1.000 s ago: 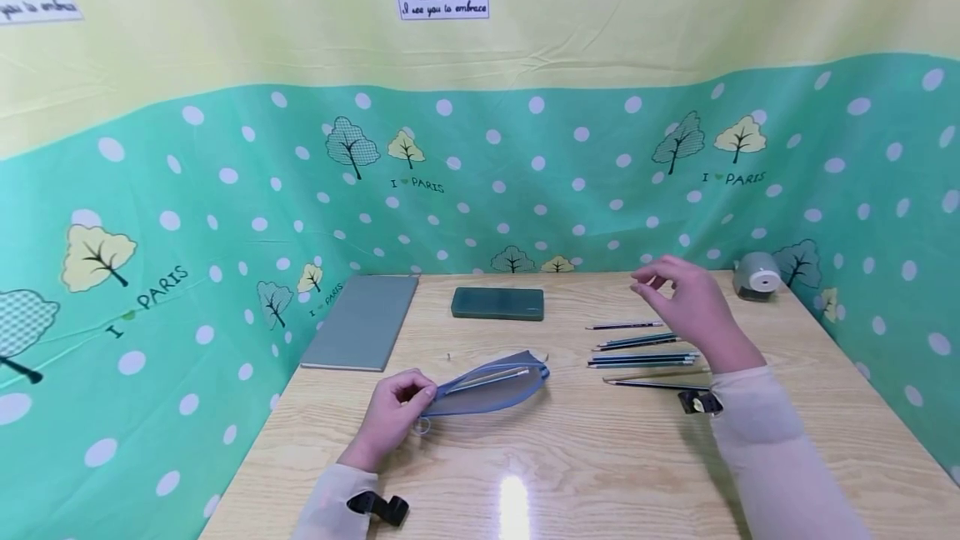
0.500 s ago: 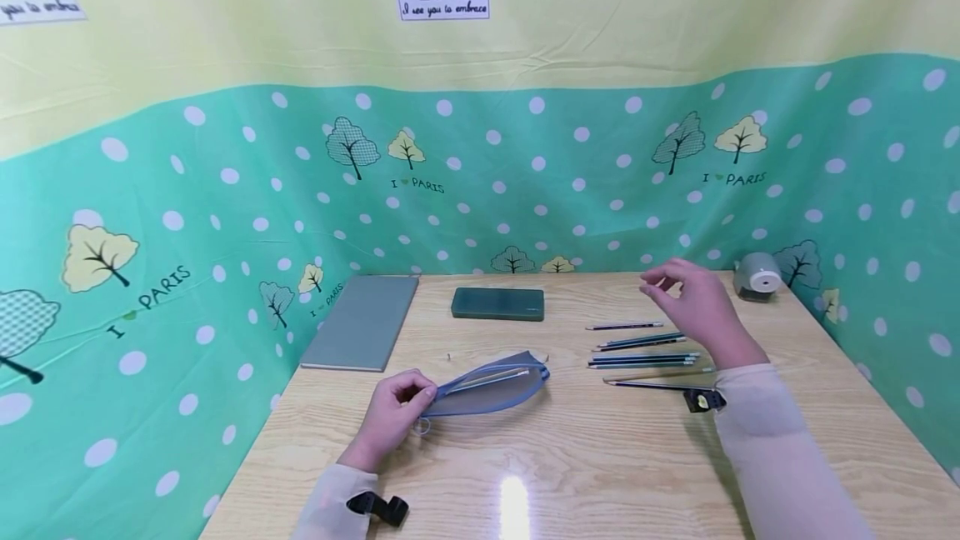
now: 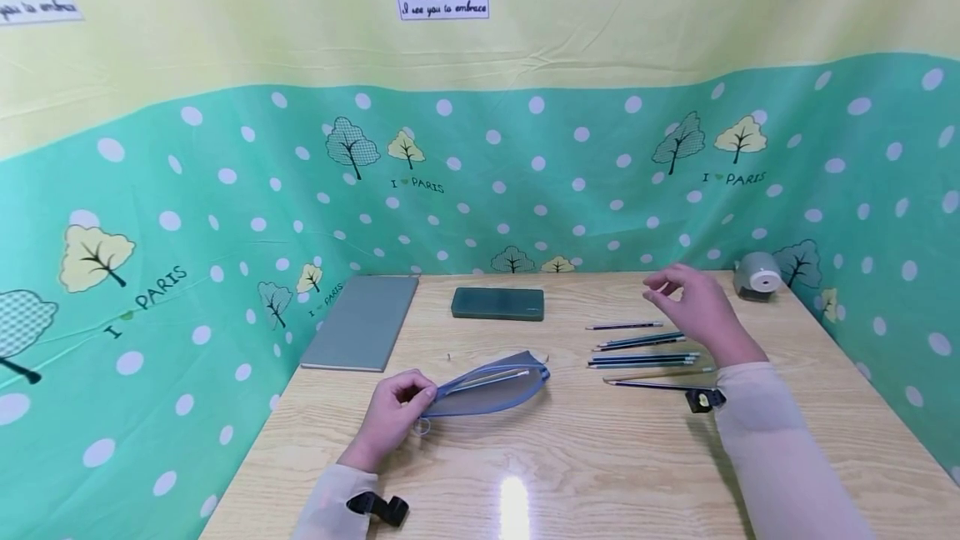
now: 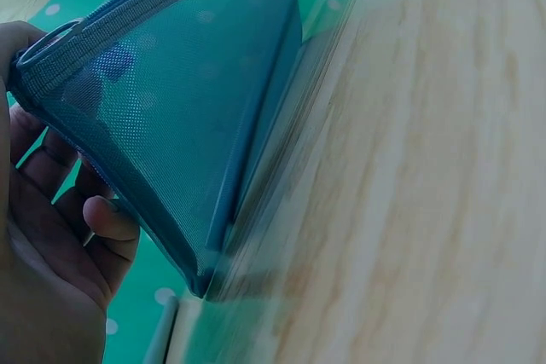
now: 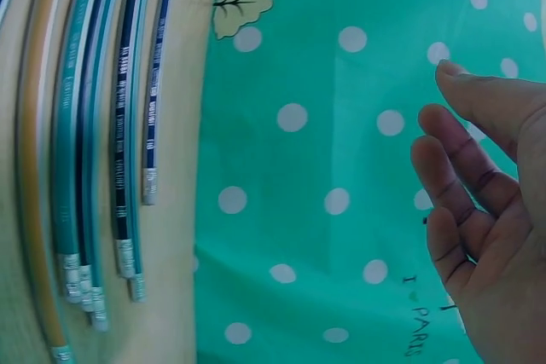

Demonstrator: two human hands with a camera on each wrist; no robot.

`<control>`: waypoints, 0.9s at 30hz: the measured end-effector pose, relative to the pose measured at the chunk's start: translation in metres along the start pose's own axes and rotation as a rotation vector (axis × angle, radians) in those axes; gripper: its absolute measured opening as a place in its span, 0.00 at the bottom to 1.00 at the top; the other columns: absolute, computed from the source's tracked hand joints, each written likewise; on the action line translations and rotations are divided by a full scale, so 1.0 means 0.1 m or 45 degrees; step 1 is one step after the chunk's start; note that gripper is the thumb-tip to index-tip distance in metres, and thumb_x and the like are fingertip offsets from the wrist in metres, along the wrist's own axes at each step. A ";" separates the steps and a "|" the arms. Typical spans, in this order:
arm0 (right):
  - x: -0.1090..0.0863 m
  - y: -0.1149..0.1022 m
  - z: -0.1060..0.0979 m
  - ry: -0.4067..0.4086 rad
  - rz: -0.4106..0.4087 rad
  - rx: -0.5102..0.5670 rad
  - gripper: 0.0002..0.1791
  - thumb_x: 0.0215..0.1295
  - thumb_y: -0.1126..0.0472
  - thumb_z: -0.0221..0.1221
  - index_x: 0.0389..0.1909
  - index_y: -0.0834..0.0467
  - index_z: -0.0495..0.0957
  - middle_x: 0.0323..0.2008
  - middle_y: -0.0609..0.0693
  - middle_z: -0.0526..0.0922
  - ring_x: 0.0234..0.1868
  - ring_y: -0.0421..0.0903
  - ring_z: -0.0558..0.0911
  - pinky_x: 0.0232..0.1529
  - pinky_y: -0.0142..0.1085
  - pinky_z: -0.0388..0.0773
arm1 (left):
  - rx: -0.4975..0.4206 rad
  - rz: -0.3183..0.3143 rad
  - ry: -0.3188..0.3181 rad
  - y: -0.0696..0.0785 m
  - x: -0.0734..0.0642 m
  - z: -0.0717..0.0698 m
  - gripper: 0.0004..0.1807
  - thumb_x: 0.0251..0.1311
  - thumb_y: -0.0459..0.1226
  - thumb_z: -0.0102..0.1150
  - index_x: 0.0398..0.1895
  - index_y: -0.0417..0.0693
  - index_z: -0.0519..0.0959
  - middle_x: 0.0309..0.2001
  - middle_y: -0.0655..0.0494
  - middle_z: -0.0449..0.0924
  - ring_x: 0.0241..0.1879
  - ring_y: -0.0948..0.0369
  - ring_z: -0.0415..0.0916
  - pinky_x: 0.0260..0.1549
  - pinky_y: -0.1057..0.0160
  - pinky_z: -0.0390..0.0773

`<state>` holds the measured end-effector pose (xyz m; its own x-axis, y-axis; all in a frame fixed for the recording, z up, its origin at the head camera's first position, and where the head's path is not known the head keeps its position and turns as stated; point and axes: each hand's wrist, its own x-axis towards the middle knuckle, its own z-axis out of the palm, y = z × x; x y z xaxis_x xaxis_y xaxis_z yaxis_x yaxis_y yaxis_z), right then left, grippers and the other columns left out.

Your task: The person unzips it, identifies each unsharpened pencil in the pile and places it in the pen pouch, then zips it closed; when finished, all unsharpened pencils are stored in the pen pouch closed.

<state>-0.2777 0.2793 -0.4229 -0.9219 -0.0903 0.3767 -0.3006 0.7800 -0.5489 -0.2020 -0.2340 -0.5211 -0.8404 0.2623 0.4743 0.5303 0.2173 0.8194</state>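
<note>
Now, from the left, we see a flat grey rectangular notebook on the pale wooden table; just nearer to us, the left hand pinches the left end of a blue-edged mesh zip pouch; rightward lies a loose row of slim pencils, dark blue, teal and tan, their long axes running roughly left to right, pale ends rightward; our right hand hangs raised, fingers loosely bent and grasping nothing, with the pencils below its fingertips; whether straight beneath or slightly toward us, we cannot tell; of the two hands it is the nearer to them; as for containers, the pouch gapes upward, at least one pencil lying lengthwise inside; the dark green oblong case behind it looks closed, its contents hidden; rightmost stands a small grey device with a round white front, probably a sharpener.
</note>
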 end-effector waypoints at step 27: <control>0.00 0.43 0.28 -0.542 0.267 -0.023 0.02 0.67 0.67 0.69 0.38 0.59 0.87 0.34 0.50 0.84 0.35 0.49 0.79 0.37 0.44 0.78 | -0.001 -0.029 -0.008 -0.03 0.01 0.00 0.06 0.71 0.30 0.64 0.36 0.47 0.86 0.31 0.52 0.82 0.29 0.62 0.76 0.29 0.64 0.77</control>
<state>-0.2977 0.2950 -0.4672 -0.9816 -0.1722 -0.0824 -0.0961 0.8189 -0.5659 -0.2049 -0.2347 -0.5233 -0.8515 0.2634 0.4535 0.5110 0.2223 0.8303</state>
